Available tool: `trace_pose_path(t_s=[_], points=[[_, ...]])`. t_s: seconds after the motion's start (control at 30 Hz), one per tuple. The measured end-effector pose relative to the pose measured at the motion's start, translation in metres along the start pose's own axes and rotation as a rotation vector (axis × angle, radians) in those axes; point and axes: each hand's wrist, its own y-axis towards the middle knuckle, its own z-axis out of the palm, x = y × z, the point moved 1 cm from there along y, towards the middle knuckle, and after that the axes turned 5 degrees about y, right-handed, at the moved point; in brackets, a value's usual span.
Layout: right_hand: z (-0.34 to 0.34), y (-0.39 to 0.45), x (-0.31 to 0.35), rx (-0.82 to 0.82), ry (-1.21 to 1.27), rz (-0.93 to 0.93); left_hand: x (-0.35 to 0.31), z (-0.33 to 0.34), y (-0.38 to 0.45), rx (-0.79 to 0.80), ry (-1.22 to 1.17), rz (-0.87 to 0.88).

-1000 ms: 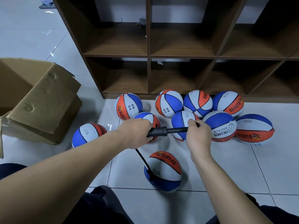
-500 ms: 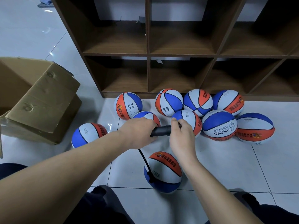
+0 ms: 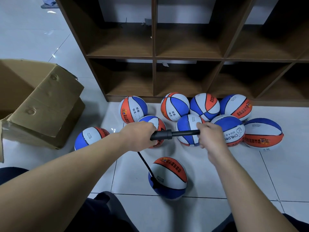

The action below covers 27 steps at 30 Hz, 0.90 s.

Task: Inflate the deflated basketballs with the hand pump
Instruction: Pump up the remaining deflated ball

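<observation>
My left hand (image 3: 139, 137) is wrapped round the barrel of the hand pump (image 3: 168, 134), fingers curled tight, holding it level above the floor. My right hand (image 3: 211, 137) grips the plunger handle at the far end of the rod (image 3: 185, 132), fist closed on it; the handle itself is hidden inside my palm. A good stretch of rod shows between barrel and right fist, so the plunger is drawn partway out.

The pump's long axis runs left-right, w/ barrel on the left, rod to the right. So the next stroke, as I judge it, is my right hand pushing straight leftward along that line toward the left fist, w/o tilting, while the left just braces. Right hand does the travel; left is the anchor.

From under my left hand the black hose (image 3: 145, 164) drops down and toward me to the basketball (image 3: 168, 178) on the tiles, plugged in at its left side. That ball sits alone, nearer me than my hands, btwn my knees and the pump. It looks fairly round already; can't tell how firm.

Beyond the pump, the other balls (image 3: 204, 106) cluster against the foot of the wooden shelf (image 3: 153, 57), one stray ball (image 3: 91, 137) off left beside the cardboard box (image 3: 41, 104).
</observation>
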Motion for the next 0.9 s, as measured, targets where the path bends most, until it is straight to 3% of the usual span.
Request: trace_pose_path(t_s=[0.37, 0.9], points=[[-0.024, 0.008, 0.004, -0.061, 0.053, 0.017, -0.001, -0.004, 0.001, -0.009, 0.013, -0.005], [0.018, -0.018, -0.006, -0.046, -0.038, -0.064, -0.009, -0.005, -0.001, -0.005, 0.073, 0.005]])
